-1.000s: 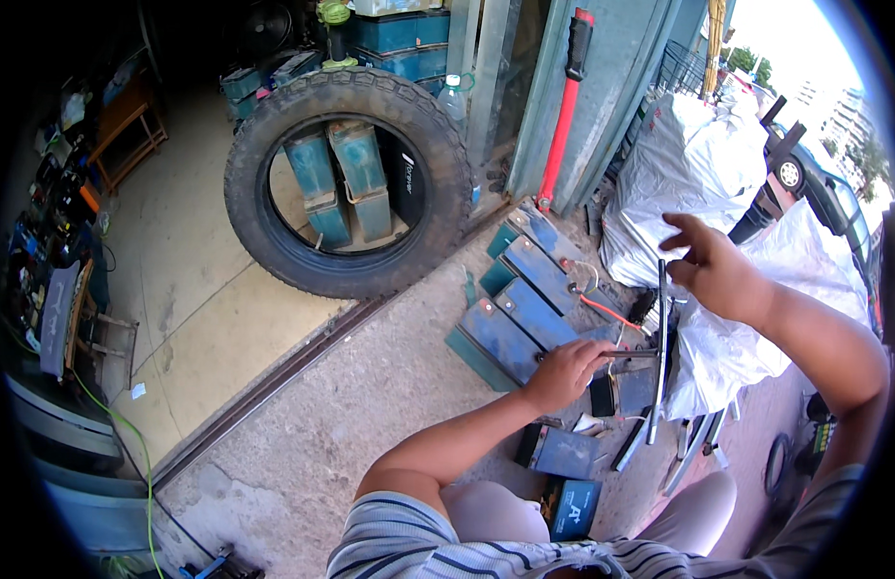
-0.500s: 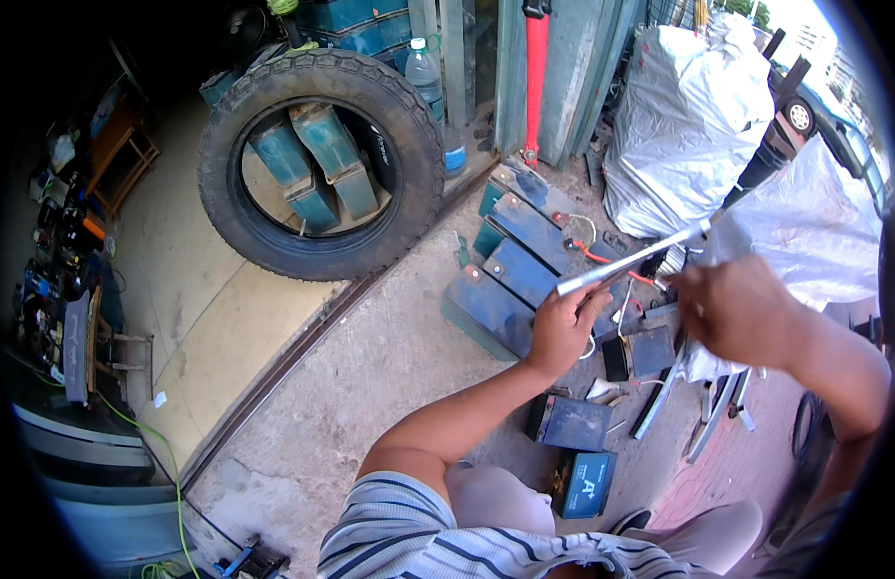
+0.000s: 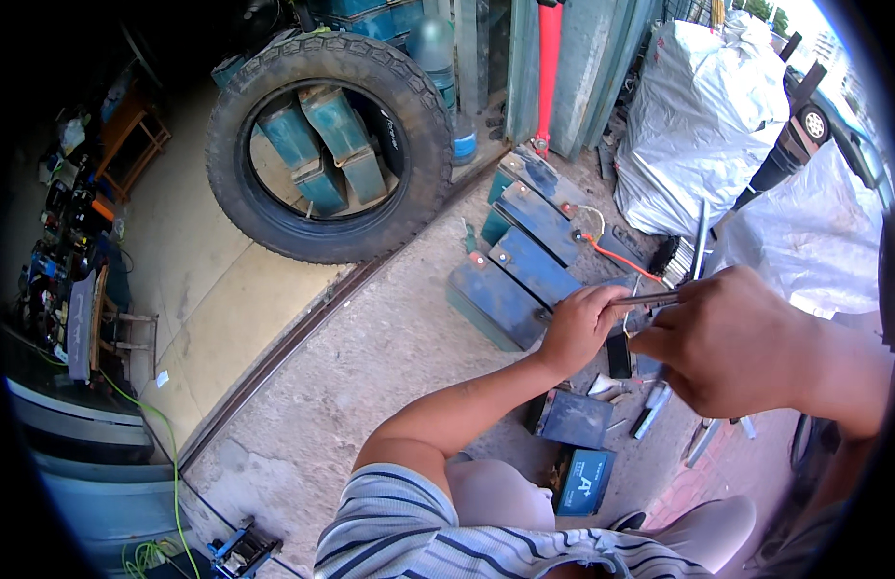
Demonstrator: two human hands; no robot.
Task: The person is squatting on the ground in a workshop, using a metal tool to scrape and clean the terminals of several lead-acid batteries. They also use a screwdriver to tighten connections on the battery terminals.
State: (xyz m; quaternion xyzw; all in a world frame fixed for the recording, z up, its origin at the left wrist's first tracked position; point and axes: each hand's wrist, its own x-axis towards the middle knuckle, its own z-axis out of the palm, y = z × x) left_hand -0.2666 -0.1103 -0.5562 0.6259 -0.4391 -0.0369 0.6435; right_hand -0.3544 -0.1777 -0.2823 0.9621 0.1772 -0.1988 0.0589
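Between my hands runs a thin metal bar [image 3: 648, 300]. My left hand [image 3: 584, 330] pinches one end of it, while my right hand [image 3: 732, 338] is closed around the other. A silver bar [image 3: 701, 236] stands up from behind my right hand; whether it is also gripped or joined to the thin bar, I cannot tell. Under my hands a small black battery [image 3: 618, 355] is mostly covered. To the left lies a row of several dusty blue batteries [image 3: 534, 265], with a red wire [image 3: 629, 266] leading off. Two more small batteries, one dark [image 3: 577, 417] and one blue [image 3: 584, 482], sit near my knees.
A large tyre [image 3: 331, 246] leans at the far left with several batteries showing through it. A red-handled tool [image 3: 547, 87] stands against the metal door frame. Silver sacks [image 3: 693, 125] are at the far right. Loose metal strips [image 3: 652, 413] lie below my right hand.
My right hand has come left and closed on the bar near my left hand. The long silver bar, earlier slanting up from my left hand, no longer shows there. My left hand has shifted slightly right.
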